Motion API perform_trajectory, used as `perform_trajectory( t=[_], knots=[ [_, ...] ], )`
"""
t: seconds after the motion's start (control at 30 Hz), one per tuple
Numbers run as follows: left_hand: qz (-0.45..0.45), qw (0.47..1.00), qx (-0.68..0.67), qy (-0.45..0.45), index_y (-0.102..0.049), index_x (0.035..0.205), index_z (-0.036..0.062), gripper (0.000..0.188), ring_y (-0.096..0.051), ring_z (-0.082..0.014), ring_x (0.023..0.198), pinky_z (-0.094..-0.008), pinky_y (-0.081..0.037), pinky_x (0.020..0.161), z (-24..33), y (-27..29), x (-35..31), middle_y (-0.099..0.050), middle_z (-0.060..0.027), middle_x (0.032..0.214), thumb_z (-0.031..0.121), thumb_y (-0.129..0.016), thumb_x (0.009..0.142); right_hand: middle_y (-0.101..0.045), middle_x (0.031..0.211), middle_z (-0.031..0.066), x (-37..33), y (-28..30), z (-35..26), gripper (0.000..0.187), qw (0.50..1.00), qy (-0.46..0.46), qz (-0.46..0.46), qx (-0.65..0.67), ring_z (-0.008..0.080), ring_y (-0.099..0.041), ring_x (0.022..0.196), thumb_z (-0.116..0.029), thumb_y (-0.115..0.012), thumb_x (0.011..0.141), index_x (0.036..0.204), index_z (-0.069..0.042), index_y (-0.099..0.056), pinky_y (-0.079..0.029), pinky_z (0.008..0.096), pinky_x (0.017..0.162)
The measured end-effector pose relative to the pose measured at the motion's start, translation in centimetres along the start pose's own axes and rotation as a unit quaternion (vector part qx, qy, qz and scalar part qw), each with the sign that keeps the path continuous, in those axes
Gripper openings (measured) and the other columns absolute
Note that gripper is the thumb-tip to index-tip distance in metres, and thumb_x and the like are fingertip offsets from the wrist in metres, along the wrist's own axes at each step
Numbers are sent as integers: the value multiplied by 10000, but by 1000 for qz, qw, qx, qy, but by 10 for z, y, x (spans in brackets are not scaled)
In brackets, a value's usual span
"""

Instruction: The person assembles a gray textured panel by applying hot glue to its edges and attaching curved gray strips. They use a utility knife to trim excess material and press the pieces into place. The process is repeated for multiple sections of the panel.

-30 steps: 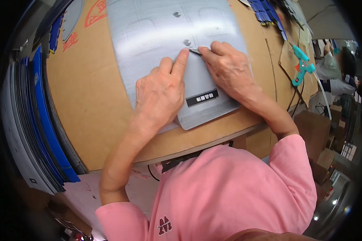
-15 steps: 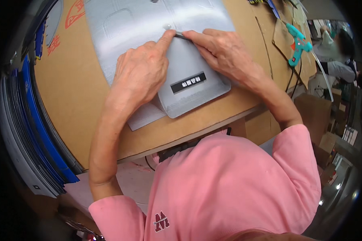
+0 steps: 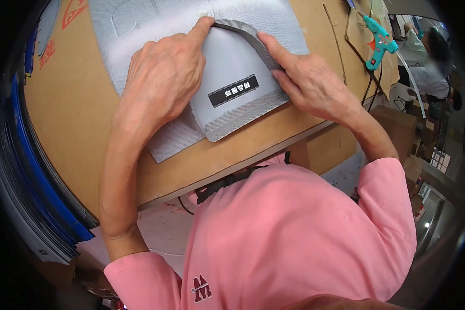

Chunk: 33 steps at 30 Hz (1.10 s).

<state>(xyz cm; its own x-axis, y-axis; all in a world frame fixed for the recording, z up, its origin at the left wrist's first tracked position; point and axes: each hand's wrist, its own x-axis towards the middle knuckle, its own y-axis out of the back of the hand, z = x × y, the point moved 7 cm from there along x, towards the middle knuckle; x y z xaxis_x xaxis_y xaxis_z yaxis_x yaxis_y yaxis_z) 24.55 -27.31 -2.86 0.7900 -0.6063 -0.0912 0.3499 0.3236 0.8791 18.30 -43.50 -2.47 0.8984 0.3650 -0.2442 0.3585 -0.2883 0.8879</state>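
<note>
A grey sheet with a woven-looking surface and raised outlines [image 3: 106, 44] lies on the table. Its near part is folded over as a rounded flap [image 3: 232, 59] bearing a black label [image 3: 233, 91] with white print. A dark grey rim strip [image 3: 245, 32] curls up along the flap's far right edge. With its index fingertip, my left hand [image 3: 165, 72] presses at the flap's far tip, other fingers curled and its thumb hidden. My right hand [image 3: 312, 82] is closed on the flap's right edge, fingers at the curled strip.
Brown cardboard [image 3: 70, 119] with red marks covers the table. Stacked blue and grey sheets [image 3: 41, 170] stand along the left side. At the far right lies a turquoise glue gun [image 3: 380, 44] with a cord and a white stick. Beyond it, another person [image 3: 431, 72] is near boxes [image 3: 392, 124].
My right hand has slid from the flap's tip down its right edge, and the dark rim strip now shows raised there. My left index finger stays at the tip. The whole view has shifted slightly.
</note>
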Motion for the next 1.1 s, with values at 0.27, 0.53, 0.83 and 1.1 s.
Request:
perform_trajectory(
  t=[0.27, 0.53, 0.83, 1.1],
  knots=[
    [43, 998, 42, -35, -473, 1301, 28, 448, -614, -389, 701, -497, -480, 660, -1, 3, 1, -635, -198, 797, 106, -465, 860, -580, 650, 184, 14, 10, -1, 533, 999, -49, -1, -23, 374, -576, 622, -167, -501, 924, 1429, -143, -330, -444, 451, 601],
    [6, 999, 48, 11, -459, 1326, 62, 479, -620, -407, 742, -501, -479, 699, 2, -2, 1, -646, -191, 854, 91, -451, 848, -586, 618, 147, 23, 3, 4, 481, 998, -52, 33, -32, 321, -588, 554, -157, -492, 924, 1389, -241, -404, -471, 427, 553],
    [-40, 992, 117, 15, -416, 1359, 95, 507, -627, -391, 792, -502, -475, 741, 10, -5, 7, -651, -209, 895, 110, -438, 853, -599, 663, 156, 17, 6, 10, 454, 995, 9, 101, 19, 345, -595, 621, -194, -499, 910, 1362, -198, -455, -467, 445, 616],
    [168, 961, -170, 138, -337, 1443, 104, 582, -603, -325, 911, -428, -467, 802, -34, 28, -16, -631, -197, 1061, 145, -509, 888, -605, 1053, 174, 4, 43, 40, 432, 951, -87, 292, 43, 347, -576, 981, -315, -554, 900, 1307, -179, -506, -452, 439, 826]
  ],
)
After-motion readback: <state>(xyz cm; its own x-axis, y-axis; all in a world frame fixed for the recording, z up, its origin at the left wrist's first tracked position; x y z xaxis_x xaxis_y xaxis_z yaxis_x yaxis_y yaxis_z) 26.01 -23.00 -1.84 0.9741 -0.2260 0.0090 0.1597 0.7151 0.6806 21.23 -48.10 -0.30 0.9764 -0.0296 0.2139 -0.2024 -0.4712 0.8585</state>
